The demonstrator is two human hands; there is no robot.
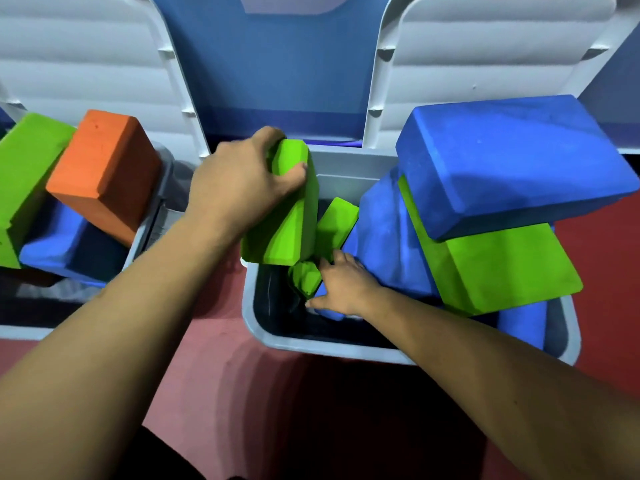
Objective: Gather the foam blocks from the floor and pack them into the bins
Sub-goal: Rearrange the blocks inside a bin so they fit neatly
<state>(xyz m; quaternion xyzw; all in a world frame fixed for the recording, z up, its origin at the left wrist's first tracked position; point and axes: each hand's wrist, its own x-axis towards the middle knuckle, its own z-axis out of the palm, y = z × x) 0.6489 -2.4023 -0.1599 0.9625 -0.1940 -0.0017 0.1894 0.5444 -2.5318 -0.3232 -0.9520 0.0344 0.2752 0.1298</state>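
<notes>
Packing stage: our left hand (242, 188) grips a green block (294, 220) at the left rim of the grey bin (311, 344). Our right hand (343, 285), fingers flat, presses a blue block (384, 244) inside. Next we'd probably drop green in.

A blue wall (277, 64) stands at the back. High up on the wall is a pale purple patch (291, 1). A darker purple strip (277, 123) runs along the wall's bottom. Below the wall lies a red floor (214, 358), with a dark shadow farthest from the wall.
</notes>
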